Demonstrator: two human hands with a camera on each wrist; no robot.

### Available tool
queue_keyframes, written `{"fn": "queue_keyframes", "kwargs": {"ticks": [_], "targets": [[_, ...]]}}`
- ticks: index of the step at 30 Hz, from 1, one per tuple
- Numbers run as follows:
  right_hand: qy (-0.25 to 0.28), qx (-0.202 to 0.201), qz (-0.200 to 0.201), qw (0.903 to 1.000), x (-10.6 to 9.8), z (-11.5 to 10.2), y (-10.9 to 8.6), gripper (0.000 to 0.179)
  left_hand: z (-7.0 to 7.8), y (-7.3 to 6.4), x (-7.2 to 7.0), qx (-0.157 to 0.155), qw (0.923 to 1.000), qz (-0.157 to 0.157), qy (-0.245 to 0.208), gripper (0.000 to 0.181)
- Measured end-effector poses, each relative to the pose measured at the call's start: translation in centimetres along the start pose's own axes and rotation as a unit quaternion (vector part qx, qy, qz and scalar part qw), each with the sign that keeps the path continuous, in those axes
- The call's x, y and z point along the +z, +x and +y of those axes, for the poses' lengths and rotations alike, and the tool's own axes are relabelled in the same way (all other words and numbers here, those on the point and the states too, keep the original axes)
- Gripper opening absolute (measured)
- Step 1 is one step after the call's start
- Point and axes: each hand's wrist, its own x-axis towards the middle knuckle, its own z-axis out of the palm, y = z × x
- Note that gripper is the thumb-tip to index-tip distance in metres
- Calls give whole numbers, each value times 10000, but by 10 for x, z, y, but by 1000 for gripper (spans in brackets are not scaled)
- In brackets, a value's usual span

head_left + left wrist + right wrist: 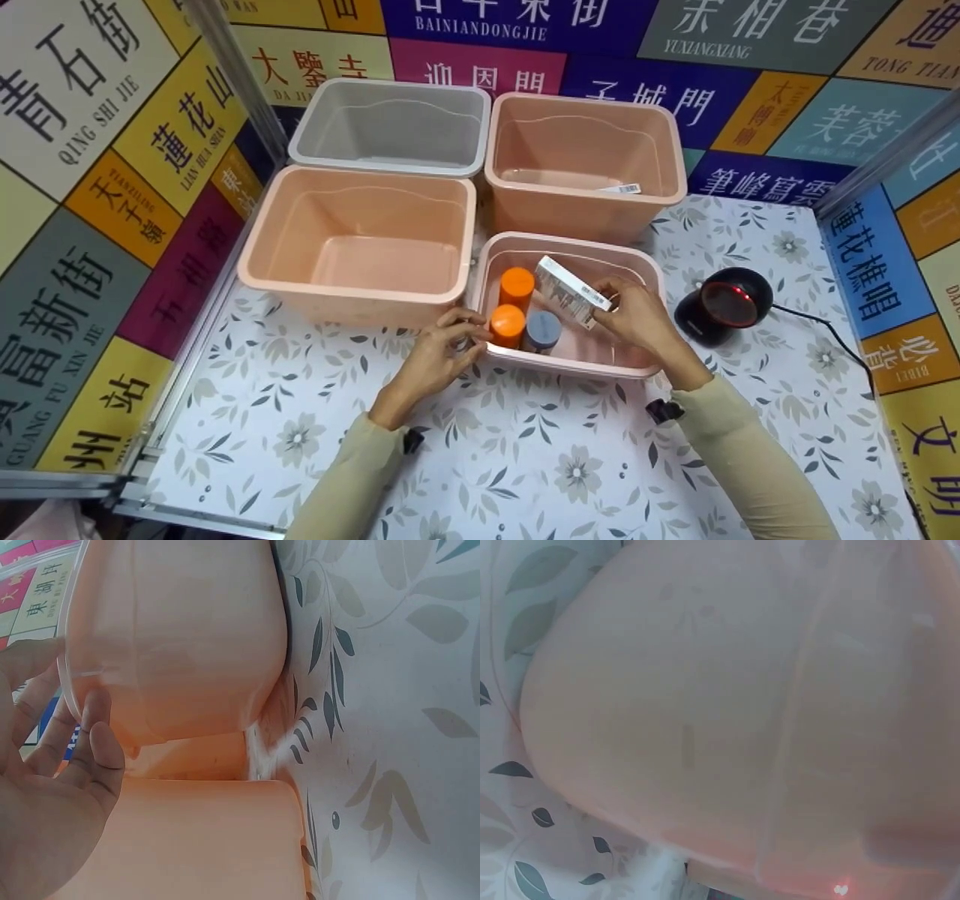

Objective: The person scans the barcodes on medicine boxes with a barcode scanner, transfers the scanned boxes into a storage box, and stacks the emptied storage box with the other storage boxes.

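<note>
A small white printed carton is tilted inside the pale pink bin. My right hand pinches its lower right end between thumb and fingers. In the same bin stand two orange-capped containers and a grey-blue-capped one, left of the carton. My left hand holds the rim at the bin's left front corner. Its curled fingers show against the outside of the bin wall in the left wrist view. The right wrist view shows mostly the bin's outer wall; the right hand is out of sight there.
Behind stand a grey bin and a peach bin with a small white item inside. Another peach bin stands at left. A black device with a red glow and cable sits right. Patterned panels surround the floral-covered table.
</note>
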Motion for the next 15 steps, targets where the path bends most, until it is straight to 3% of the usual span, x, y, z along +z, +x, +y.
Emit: {"fn": "queue_keyframes", "kwargs": {"ticks": [15], "targets": [[601,2,434,9972,-21,-3,-15,33,3,1,0,-162,9999,1,32,12]]}}
